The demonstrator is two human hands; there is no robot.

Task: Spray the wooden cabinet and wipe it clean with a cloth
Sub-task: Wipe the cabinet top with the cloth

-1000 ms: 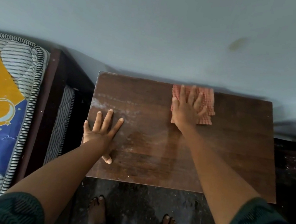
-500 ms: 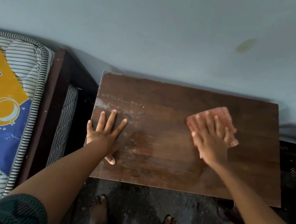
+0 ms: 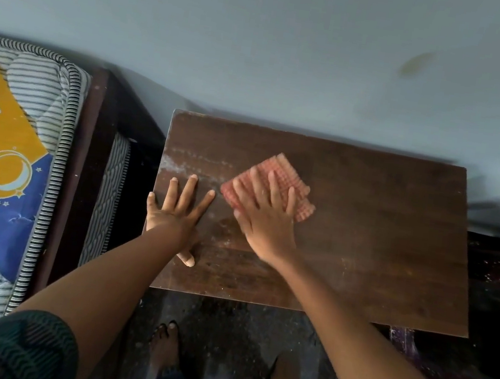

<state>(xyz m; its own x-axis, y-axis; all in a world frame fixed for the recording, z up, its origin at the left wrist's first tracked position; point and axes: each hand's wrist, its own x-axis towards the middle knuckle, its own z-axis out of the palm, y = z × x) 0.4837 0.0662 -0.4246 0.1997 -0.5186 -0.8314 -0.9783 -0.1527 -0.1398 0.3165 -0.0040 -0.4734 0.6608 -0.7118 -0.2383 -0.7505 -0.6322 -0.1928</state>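
Observation:
The wooden cabinet (image 3: 380, 241) has a dark brown top that stands against the wall, with a pale dusty smear near its back left corner. A pink checked cloth (image 3: 280, 174) lies left of the top's middle. My right hand (image 3: 265, 217) presses flat on the cloth, fingers spread and pointing toward the back left. My left hand (image 3: 174, 210) rests flat on the top's left edge, fingers apart, holding nothing. No spray bottle is in view.
A bed with a striped mattress (image 3: 11, 173) and a yellow-blue label stands close on the left, its dark wooden frame (image 3: 83, 164) beside the cabinet. A grey wall (image 3: 263, 45) is behind. My bare feet (image 3: 166, 349) stand on the dark floor in front.
My right hand has slid the cloth from the back middle out to the right, then back left toward my left hand. My left hand has stayed in place.

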